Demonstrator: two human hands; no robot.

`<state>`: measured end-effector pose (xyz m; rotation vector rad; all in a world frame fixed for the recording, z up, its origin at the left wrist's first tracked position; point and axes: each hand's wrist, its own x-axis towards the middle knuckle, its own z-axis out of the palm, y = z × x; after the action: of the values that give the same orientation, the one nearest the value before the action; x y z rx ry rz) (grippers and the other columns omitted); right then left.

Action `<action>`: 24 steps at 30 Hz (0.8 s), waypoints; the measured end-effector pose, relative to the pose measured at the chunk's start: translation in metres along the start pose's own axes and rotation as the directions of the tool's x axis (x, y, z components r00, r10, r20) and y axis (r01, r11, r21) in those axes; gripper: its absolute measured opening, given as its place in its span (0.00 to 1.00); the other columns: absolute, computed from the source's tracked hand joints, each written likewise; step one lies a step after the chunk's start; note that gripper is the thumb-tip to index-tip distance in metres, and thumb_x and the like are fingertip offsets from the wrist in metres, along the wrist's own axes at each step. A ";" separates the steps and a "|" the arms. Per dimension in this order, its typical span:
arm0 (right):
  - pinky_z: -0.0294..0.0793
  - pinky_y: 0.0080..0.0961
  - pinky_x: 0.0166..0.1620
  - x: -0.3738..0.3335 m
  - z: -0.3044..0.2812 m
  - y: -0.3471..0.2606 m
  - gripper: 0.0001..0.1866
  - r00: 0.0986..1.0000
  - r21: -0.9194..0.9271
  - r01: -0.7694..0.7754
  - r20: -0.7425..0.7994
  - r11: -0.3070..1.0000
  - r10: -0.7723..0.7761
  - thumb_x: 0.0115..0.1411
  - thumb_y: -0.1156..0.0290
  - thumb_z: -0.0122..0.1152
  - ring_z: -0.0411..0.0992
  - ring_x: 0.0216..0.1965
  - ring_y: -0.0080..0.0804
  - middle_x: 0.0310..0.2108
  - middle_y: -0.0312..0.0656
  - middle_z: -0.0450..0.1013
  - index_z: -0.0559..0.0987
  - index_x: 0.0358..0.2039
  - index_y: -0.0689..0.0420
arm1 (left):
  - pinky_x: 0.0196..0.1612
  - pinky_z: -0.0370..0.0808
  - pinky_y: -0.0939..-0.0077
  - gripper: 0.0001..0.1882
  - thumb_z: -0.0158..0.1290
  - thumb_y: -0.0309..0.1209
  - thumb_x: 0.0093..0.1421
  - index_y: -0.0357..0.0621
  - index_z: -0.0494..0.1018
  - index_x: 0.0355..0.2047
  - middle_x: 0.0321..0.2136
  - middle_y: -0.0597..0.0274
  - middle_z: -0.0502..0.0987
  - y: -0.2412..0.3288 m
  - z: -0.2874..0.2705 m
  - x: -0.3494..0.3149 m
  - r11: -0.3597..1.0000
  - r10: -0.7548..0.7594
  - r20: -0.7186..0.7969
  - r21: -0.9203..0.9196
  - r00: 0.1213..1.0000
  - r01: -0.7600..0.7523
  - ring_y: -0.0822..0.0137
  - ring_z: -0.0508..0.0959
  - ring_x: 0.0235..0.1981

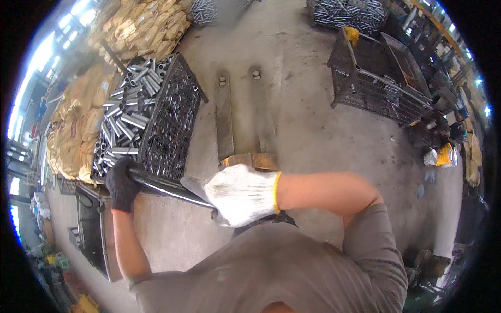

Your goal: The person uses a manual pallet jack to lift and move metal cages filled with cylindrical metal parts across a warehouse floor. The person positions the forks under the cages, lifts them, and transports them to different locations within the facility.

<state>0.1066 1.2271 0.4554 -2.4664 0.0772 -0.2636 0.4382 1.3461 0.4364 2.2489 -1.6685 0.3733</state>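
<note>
Grey shirt nearest, head view. Left hand, dark glove, closed round a dark bar at the near edge of the crate. Bar's other end meets the right hand, white glove; can't tell if that one's clamped, fingers partly hidden. Crate's heaped with metal tubes up to its far edge. Pallet jack on the floor, forks just beside crate's right side. Tan sacks left of crate.
</note>
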 end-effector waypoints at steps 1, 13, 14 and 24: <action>0.77 0.46 0.30 -0.006 0.000 0.003 0.17 1.000 -0.076 -0.006 0.008 0.997 0.006 0.52 0.60 0.62 0.76 0.25 0.55 0.23 0.55 0.75 0.77 0.26 0.64 | 0.33 0.74 0.54 0.04 0.62 0.33 0.49 0.51 0.80 0.26 0.25 0.54 0.80 0.005 -0.007 -0.019 0.997 -0.079 0.008 0.025 0.997 0.079 0.46 0.81 0.30; 0.70 0.30 0.27 -0.061 -0.003 0.047 0.23 0.818 -0.769 -0.187 -0.466 0.611 -0.337 0.40 0.61 0.65 0.71 0.27 0.30 0.30 0.32 0.73 0.83 0.42 0.50 | 0.32 0.76 0.63 0.05 0.63 0.29 0.50 0.51 0.76 0.24 0.26 0.63 0.81 0.042 -0.015 -0.095 0.991 0.079 -0.244 -0.085 0.967 -0.102 0.56 0.81 0.28; 0.68 0.32 0.25 -0.052 -0.008 0.068 0.22 0.752 -0.782 -0.204 -0.510 0.589 -0.418 0.38 0.63 0.67 0.71 0.25 0.31 0.27 0.32 0.72 0.83 0.38 0.49 | 0.32 0.76 0.63 0.06 0.64 0.29 0.51 0.50 0.75 0.24 0.25 0.63 0.80 0.047 -0.014 -0.097 0.981 0.142 -0.289 -0.087 0.947 -0.174 0.56 0.81 0.28; 0.66 0.31 0.22 0.042 -0.047 0.179 0.19 0.760 -0.664 -0.192 -0.566 0.722 -0.319 0.45 0.65 0.65 0.69 0.21 0.29 0.21 0.30 0.68 0.84 0.41 0.46 | 0.34 0.76 0.59 0.03 0.60 0.26 0.53 0.43 0.77 0.28 0.27 0.55 0.79 0.072 0.004 -0.082 0.992 -0.112 -0.315 0.019 0.942 0.125 0.51 0.80 0.29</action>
<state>0.1394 1.0528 0.3888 -2.9771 0.4634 -1.3666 0.3461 1.3968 0.4083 2.1670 -1.3677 0.6976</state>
